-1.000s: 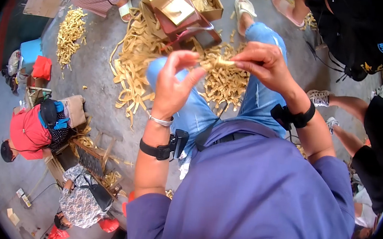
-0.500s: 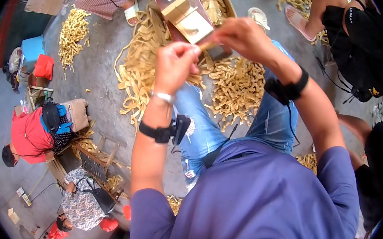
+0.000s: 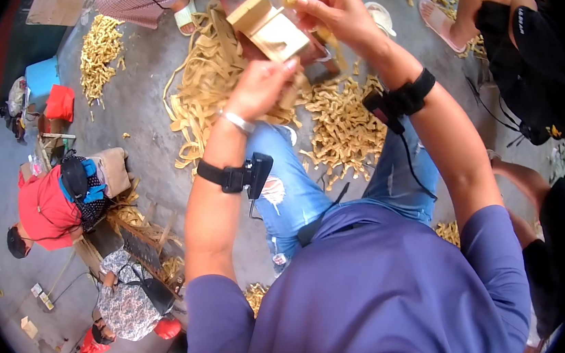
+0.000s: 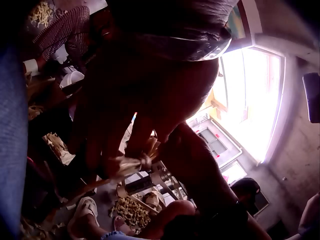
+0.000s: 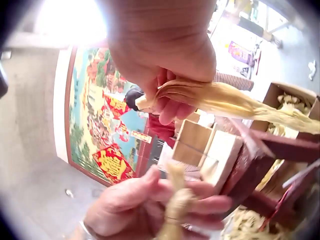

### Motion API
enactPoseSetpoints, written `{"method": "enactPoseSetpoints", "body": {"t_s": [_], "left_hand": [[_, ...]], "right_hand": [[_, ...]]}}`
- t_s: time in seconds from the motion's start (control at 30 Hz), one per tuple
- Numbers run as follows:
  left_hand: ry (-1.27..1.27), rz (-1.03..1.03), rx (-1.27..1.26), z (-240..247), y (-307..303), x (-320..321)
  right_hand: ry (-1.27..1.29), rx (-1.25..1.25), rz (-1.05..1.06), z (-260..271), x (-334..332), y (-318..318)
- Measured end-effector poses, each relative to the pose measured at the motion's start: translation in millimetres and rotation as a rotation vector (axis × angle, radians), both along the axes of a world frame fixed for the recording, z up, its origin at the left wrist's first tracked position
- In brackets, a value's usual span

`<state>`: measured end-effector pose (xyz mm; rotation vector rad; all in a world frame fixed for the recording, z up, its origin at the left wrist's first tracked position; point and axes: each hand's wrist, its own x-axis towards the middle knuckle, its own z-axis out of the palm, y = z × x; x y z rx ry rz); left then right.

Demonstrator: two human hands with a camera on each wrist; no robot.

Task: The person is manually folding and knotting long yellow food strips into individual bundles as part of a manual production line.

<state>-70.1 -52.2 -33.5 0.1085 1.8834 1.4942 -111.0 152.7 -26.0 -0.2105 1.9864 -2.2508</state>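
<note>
My right hand is raised over the dark red stand. In the right wrist view its curled fingers pinch a long, pale yellow, pleated strip, which trails off to the right. Lower in that view is my left hand, its fingers extended and apart. A knotted yellow strip, slightly blurred, overlaps these fingers, and the thumb lies to one side of it. In the head view the left hand is blurred, close to a pale wooden block. The left wrist view is dark, with most finger detail lost.
Between the knees is a heap of knotted strips. Loose flat strips spread left of it, below the dark red stand. Another knot pile lies farther left. Several people sit or stand around.
Both hands were together on one strip; now they are apart. The right hand has moved up and forward with a long strip, while the left has shifted slightly down beside the wooden block.
</note>
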Motion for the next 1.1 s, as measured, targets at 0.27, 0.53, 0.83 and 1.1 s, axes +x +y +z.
{"method": "enactPoseSetpoints", "body": {"t_s": [0.27,0.53,0.83,1.1], "left_hand": [[-0.373,0.410,0.807,29,59,72],[0.137,0.268,0.361,75,98,125],[1.255,0.089,-0.448,97,94,150],[1.405,0.002,-0.508,95,93,159]], "right_hand": [[-0.071,-0.340,0.096,42,126,13],[0.425,0.184,-0.400,54,190,43],[0.011,0.075,-0.337,46,198,35],[0.021,0.174,0.077,53,208,63]]}}
